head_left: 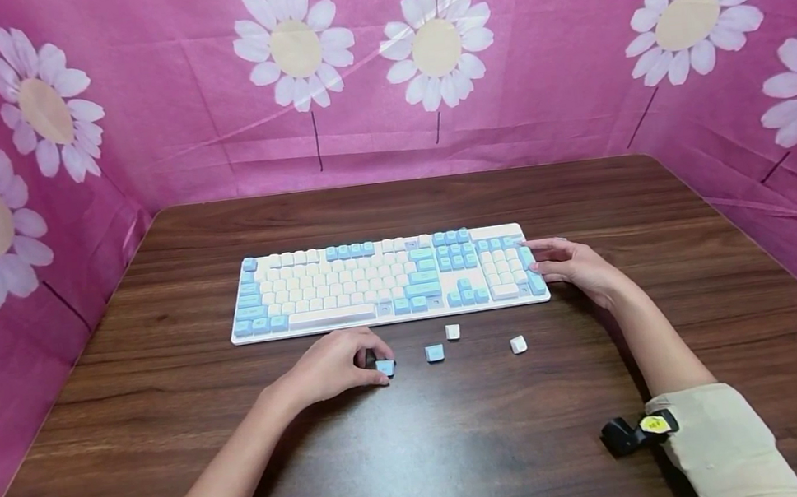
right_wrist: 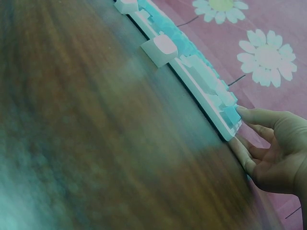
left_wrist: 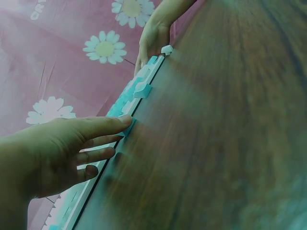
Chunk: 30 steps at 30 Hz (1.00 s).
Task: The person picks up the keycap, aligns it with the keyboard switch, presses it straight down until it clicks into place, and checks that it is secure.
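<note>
A blue keycap (head_left: 385,368) is pinched between thumb and fingertips of my left hand (head_left: 338,364), low over the table in front of the keyboard. The left wrist view shows this keycap (left_wrist: 128,128) partly hidden by the thumb. The white keyboard (head_left: 378,322) with white and blue keys lies behind that hand. At its right end, my right hand (head_left: 580,268) touches the edge with thumb and fingertips, the fingers extended. Right of the left hand lie another blue keycap (head_left: 435,353) and a white keycap (head_left: 453,332).
Farther right on the brown wooden table (head_left: 469,455) lies a second white keycap (head_left: 518,345). Several spots on the keyboard have no cap, one in the bottom row (head_left: 384,309). A pink curtain (head_left: 191,141) with daisies stands behind and along both sides.
</note>
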Tool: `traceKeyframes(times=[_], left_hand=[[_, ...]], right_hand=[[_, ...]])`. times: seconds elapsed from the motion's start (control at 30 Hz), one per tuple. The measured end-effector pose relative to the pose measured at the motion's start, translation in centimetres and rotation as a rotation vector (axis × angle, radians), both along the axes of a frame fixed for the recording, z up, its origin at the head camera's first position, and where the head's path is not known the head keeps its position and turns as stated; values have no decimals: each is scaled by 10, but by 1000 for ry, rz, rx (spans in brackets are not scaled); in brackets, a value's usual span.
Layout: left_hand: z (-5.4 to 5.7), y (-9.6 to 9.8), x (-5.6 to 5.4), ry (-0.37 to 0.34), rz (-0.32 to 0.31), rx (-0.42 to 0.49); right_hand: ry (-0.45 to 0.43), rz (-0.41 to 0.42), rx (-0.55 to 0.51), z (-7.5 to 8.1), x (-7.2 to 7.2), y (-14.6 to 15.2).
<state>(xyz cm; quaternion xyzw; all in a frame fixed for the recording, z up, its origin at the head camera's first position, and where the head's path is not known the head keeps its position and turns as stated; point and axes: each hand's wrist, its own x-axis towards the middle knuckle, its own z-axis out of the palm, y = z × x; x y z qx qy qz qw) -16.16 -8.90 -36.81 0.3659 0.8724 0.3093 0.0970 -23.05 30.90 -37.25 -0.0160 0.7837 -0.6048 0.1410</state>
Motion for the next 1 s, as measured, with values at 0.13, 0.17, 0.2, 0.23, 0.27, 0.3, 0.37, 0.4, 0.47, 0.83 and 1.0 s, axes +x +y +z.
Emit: traceKeyframes(times=[0.13,0.17,0.2,0.23,0.27,0.3,0.37,0.4,0.47,0.83,1.0], left_hand=[[0,0,0,3,-4,4],[0,0,0,4,-4,5],[1,0,0,5,-4,6],[1,0,0,5,-3,6],[1,0,0,6,-3,6],[0,0,0,7,-2,5],[0,0,0,8,0,3],[0,0,0,9,2,0],[0,0,0,8,8,-4],[2,0,0,26,31,-12],[2,0,-2,32,31,-4]], right_hand=[[4,7,7,0,0,0],[5,8,8,0,0,0],[5,8,8,0,0,0],[5,7,6,0,0,0],[5,6,4,0,0,0],[4,4,3,0,0,0],[2,2,-4,0,0,0],[1,1,-6,-1,0,0],[0,3,-6,-1,0,1],[-6,6,4,1,0,1],[-6,9,18,1,1,1]])
